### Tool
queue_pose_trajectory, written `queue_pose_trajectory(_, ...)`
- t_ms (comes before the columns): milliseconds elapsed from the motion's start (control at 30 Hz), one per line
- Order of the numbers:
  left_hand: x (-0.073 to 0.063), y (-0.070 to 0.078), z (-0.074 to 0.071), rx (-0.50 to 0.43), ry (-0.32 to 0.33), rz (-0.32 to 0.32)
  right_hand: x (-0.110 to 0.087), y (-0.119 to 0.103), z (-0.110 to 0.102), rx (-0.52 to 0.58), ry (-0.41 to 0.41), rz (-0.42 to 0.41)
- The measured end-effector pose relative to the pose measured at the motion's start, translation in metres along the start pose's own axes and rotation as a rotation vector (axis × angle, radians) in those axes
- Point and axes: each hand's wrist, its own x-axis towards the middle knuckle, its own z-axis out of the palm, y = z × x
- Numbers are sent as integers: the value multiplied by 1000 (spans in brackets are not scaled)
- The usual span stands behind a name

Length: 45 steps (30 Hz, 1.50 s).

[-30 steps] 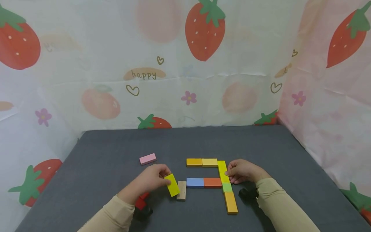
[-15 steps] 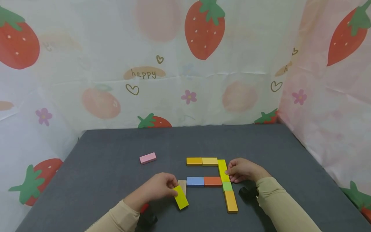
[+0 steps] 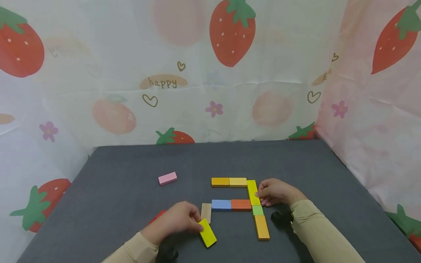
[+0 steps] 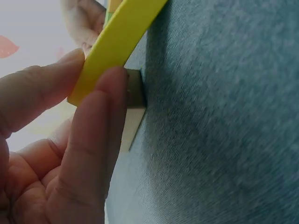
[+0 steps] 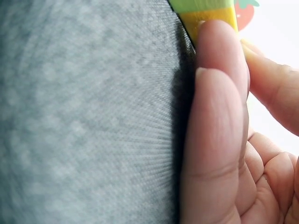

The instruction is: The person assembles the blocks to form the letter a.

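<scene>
In the head view my left hand (image 3: 184,222) pinches a bright yellow wooden block (image 3: 208,233) by one end between thumb and fingertips. The block slants just in front of the near end of a bare wooden block (image 3: 206,213); in the left wrist view this yellow block (image 4: 114,51) overlaps the wooden one (image 4: 134,95). My right hand (image 3: 277,192) holds the right edge of another yellow block (image 3: 252,193), which lies in the row. Its fingertips press the side while the thumb sits at the upper edge, as the right wrist view shows on that yellow block (image 5: 212,18).
Joined to the row are a green block (image 3: 257,210), an orange-yellow block (image 3: 261,227), a red-orange block (image 3: 241,205), a blue block (image 3: 221,205) and two yellowish blocks (image 3: 228,182). A pink block (image 3: 167,178) lies apart. Something red (image 3: 157,216) shows behind my left wrist.
My left hand has moved right and towards me with its yellow block, from beside the wooden block to its near end. The right hand has stayed at its yellow block.
</scene>
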Motion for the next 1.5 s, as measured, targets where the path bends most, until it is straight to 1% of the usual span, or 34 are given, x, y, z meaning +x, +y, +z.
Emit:
queue_pose_trajectory(233,0,-2,5,-7,-26,-28,1,0,-1,-1,-5,3)
queue_pose_trajectory(333,1,-3,7,-12,-24,-29,1,0,-1,0,-4,8)
queue_pose_trajectory(600,2,-6,11,42,4,-2,1,0,-1,5,-6,10)
queue_pose_trajectory(1100,1,-6,12,128,17,40,1,0,-1,10,-11,12)
queue_pose_trajectory(1500,0,-3,14,160,38,30,0,-1,-1,7,-5,21)
